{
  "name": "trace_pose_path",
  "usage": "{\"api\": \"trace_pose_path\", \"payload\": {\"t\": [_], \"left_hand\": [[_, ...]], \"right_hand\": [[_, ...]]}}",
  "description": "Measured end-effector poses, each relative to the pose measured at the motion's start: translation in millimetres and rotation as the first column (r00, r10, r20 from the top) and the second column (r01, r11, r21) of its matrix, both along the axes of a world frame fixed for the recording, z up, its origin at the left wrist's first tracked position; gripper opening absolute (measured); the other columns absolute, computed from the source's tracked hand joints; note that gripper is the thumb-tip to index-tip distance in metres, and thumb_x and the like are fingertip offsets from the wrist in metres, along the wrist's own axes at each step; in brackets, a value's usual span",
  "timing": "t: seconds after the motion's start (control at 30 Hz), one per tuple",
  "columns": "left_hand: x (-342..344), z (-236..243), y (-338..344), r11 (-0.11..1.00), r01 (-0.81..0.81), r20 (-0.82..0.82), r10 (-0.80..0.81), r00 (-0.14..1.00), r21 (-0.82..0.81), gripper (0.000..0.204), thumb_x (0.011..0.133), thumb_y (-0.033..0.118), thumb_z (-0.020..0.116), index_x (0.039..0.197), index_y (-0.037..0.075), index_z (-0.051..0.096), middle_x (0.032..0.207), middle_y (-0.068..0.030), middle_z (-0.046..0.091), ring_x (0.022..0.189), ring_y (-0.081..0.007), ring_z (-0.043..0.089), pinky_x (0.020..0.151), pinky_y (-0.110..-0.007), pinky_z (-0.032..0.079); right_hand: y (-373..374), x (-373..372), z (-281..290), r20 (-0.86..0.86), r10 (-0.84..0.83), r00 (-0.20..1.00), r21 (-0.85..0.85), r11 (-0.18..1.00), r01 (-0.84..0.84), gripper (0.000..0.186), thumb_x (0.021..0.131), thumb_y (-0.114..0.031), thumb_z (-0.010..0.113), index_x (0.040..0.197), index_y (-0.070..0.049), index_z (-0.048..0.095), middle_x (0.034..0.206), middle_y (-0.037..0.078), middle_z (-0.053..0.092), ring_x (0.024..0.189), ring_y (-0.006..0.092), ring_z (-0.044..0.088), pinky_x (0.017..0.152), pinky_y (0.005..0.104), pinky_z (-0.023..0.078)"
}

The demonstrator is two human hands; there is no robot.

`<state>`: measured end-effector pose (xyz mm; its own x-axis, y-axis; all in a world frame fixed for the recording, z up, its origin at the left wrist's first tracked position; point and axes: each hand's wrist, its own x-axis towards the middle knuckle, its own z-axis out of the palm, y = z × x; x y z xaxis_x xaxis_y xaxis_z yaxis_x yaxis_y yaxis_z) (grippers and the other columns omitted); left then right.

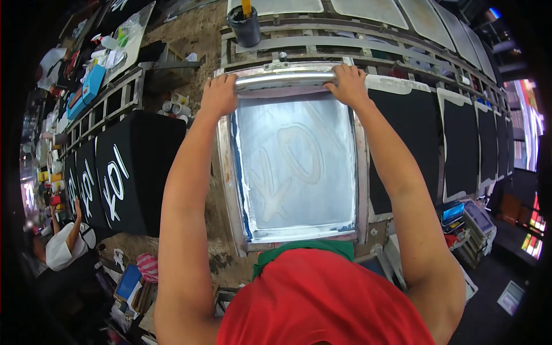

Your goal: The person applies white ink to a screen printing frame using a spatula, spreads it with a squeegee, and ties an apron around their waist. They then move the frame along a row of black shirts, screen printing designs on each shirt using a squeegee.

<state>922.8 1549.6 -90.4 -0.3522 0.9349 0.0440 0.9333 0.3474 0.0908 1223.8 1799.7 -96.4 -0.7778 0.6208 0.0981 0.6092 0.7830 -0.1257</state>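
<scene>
Both hands grip a long silver squeegee bar [284,79] across the top of a framed printing screen [360,210]. My left hand [221,92] holds its left end and my right hand [349,85] its right end, fingers curled over it. A pale pinkish strip runs under the bar. The pale mesh [293,213] shows a faint lettered stencil, with white ink along its inner edges and blue along the left side.
Black fabric on boards [402,144] lines the right; white-printed black pieces [109,178] hang left. A bucket [247,31] stands on metal rails. Bottles and a blue box [85,92] sit upper left. Another person [64,241] works lower left, arms raised.
</scene>
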Motion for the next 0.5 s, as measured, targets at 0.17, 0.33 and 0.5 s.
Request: {"api": "trace_pose_path", "payload": {"t": [0.17, 0.33, 0.5], "left_hand": [[-4, 7, 7, 0.999, 0.012, -0.027, -0.013, 1.0, -0.043, 0.058, 0.082, 0.018, 0.071, 0.137, 0.015, 0.053, 0.128, -0.0156, 0.064, 0.126, -0.0353, 0.058, 0.115, -0.058, 0.037], [-7, 12, 18, 0.976, -0.019, 0.007, 0.021, 1.0, -0.217, 0.048, 0.084, 0.014, 0.064, 0.131, 0.015, 0.061, 0.122, -0.0158, 0.07, 0.125, -0.0348, 0.061, 0.117, -0.059, 0.034], [10, 16, 5, 0.954, -0.021, 0.034, 0.032, 0.999, -0.298, 0.041, 0.082, 0.014, 0.066, 0.123, 0.016, 0.07, 0.113, -0.0152, 0.074, 0.119, -0.034, 0.064, 0.117, -0.06, 0.034]], "right_hand": [[5, -3, 11, 0.036, 0.025, 0.999, -0.042, 0.999, -0.023, 0.051, 0.083, -0.038, 0.079, 0.122, -0.01, 0.063, 0.126, 0.012, 0.064, 0.125, 0.0324, 0.056, 0.107, 0.0561, 0.033], [18, -12, 18, 0.26, 0.012, 0.966, -0.144, 0.989, 0.026, 0.041, 0.082, -0.02, 0.072, 0.121, -0.009, 0.068, 0.119, 0.016, 0.071, 0.116, 0.0322, 0.066, 0.104, 0.0536, 0.041], [9, 0, 24, 0.32, 0.069, 0.945, -0.219, 0.976, 0.003, 0.04, 0.076, -0.018, 0.069, 0.116, -0.013, 0.074, 0.109, 0.019, 0.075, 0.103, 0.0369, 0.071, 0.089, 0.0466, 0.056]]}}
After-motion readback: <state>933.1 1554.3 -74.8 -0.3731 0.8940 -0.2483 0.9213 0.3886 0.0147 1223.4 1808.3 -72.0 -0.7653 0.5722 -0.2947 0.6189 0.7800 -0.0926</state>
